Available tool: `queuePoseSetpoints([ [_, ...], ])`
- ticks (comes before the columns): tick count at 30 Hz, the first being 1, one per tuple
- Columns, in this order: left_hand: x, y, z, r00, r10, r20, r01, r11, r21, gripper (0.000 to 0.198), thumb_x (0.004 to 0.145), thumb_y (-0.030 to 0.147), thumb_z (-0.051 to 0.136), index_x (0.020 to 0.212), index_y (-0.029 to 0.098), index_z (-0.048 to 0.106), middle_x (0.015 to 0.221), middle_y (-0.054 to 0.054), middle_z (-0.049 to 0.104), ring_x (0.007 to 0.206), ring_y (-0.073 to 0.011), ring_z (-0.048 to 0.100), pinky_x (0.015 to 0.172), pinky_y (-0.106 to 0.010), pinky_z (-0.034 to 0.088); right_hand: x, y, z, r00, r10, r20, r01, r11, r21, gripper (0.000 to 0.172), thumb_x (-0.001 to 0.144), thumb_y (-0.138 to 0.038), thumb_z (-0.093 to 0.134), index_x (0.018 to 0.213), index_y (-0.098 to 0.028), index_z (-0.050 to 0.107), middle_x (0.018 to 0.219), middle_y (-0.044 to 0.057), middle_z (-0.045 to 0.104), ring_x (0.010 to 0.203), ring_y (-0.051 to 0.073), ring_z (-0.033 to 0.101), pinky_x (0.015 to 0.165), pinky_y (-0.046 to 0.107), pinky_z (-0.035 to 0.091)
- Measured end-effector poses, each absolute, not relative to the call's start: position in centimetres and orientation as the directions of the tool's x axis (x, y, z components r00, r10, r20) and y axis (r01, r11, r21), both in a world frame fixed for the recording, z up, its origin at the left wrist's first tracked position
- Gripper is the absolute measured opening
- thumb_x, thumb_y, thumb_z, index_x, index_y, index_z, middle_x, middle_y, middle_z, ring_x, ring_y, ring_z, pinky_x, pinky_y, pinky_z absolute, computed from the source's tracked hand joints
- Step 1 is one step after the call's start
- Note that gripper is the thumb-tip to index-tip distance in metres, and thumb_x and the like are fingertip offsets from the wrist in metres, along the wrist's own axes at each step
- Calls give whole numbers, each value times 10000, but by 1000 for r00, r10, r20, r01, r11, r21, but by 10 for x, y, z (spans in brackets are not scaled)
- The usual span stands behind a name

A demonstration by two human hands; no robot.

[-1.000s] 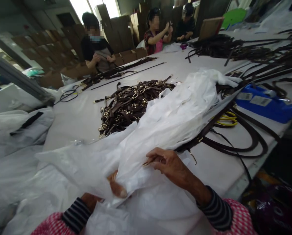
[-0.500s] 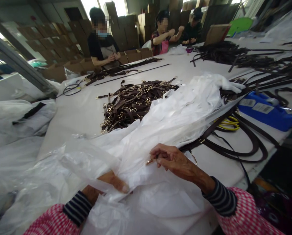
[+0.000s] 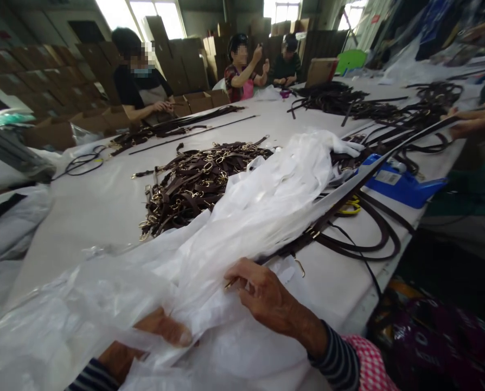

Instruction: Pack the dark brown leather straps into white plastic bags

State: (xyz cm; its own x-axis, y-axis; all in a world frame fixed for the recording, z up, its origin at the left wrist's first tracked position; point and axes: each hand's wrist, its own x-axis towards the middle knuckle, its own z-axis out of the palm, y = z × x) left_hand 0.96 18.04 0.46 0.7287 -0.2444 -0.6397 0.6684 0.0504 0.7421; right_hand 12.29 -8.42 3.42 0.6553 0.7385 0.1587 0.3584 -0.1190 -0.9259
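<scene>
White plastic bags (image 3: 242,217), thin and crumpled, run in a heap from the near edge of the table (image 3: 88,203) up toward its middle, and both hands are at their lower end. The left hand (image 3: 163,326) lies partly under the film, its thumb showing on top; its fingers are hidden, so I cannot tell whether they grip. Just above the bags, the right hand (image 3: 262,293) pinches a small brown clip (image 3: 229,283) with a brassy tip between thumb and bent fingers. Near that hand, a metal hook (image 3: 300,267) lies on the table, with looped brown straps (image 3: 389,244) farther right. Beyond the bags sits a tangled pile of short straps (image 3: 197,184) with gold-coloured buckles. At the right, yellow handles (image 3: 352,206) show close to a blue plastic holder (image 3: 403,182), and a co-worker's hand (image 3: 474,122) holds a long dark strap (image 3: 413,133).
</scene>
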Motion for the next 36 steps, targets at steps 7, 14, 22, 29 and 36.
queuePoseSetpoints([
  [7,11,160,30,742,-129,-658,669,83,738,390,508,313,887,848,182,746,727,-20,696,810,-263,633,811,-379,528,139,-103,42,490,866,99,328,-77,-942,355,758,-9,622,1047,-212,655,1117,27,629,1027,174,578,839,269,478],
  [14,9,158,28,768,-138,-626,633,9,774,582,537,316,866,1091,192,740,777,-20,715,858,-276,630,873,-394,494,121,-109,25,428,886,179,686,-190,-702,454,768,-21,677,1177,-196,590,1379,106,532,1289,276,470,1084,447,445],
  [22,9,154,31,742,-148,-654,666,47,744,754,494,291,906,1221,244,711,840,8,737,884,-267,650,867,-352,505,130,-110,6,458,854,249,730,-201,-653,154,888,-51,624,963,-185,634,1186,88,676,1108,245,626,933,386,543],
  [29,11,151,32,704,-192,-684,703,48,709,590,528,255,898,1104,246,769,838,11,742,907,-266,665,930,-353,496,146,-115,3,413,870,268,765,-172,-621,147,891,-57,593,940,-183,650,957,66,714,903,227,677,781,319,523],
  [36,14,150,28,709,-202,-676,699,69,712,262,472,225,926,598,215,697,643,43,657,894,-223,646,863,-290,510,162,-129,1,359,897,258,717,-88,-692,143,874,-74,560,912,-210,581,788,11,663,709,174,650,634,268,462],
])
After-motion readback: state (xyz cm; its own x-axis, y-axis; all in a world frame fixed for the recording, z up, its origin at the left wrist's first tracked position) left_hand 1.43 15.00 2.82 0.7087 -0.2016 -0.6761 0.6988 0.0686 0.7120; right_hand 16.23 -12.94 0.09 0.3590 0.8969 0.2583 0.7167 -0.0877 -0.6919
